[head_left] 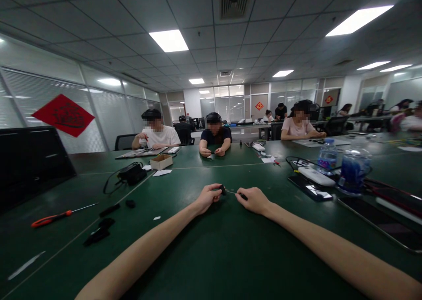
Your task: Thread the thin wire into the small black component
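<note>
Our left hand (207, 199) and right hand (253, 200) hung low over the green worktop (184, 179), the fingers of each closed in a pinch: the left on a small black plastic piece (223, 189), the right on a second black piece (243, 196), with a thin bright wire (232, 193) seeming to span the gap, though the view was too small to show whether they joined. We judged the wire the weak point: a sideways tug could bend or snap it, and a slip could drop such small parts onto the glossy surface, where dark on dark would hide them. Off to our left lay an orange-handled screwdriver (52, 217) with a slim steel shaft, and matte black scraps (100, 234); to our right, a ribbed plastic water bottle (328, 156) stood near a black phone (310, 189), a spill risk if knocked.
</note>
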Tool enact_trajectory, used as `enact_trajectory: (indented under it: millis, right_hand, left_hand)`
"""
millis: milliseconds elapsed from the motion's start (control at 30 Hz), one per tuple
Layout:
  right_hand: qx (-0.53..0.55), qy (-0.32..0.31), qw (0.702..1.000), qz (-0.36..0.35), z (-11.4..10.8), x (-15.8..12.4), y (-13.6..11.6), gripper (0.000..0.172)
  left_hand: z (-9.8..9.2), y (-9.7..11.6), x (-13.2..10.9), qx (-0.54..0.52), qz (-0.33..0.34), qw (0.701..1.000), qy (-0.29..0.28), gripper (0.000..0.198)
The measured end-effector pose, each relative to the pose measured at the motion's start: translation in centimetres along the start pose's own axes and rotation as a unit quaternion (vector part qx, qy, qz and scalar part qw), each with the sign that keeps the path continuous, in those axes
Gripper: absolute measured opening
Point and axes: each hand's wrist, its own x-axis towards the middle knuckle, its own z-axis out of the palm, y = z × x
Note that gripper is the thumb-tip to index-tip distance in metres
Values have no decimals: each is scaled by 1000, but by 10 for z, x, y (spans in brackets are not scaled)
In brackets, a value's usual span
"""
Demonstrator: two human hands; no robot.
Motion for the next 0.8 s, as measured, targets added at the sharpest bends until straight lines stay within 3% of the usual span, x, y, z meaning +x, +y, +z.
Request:
enact_trajectory:
  millis: [267,800]
  right_hand:
    - [-29,-22,999,-14,0,0,0,34]
    - [-44,-59,996,-43,-5,1,-4,35]
  left_hand:
    - [-6,-11,9,-18,-1,999,31,17]
    - [-4,-4,5,-43,-28,998,30,23]
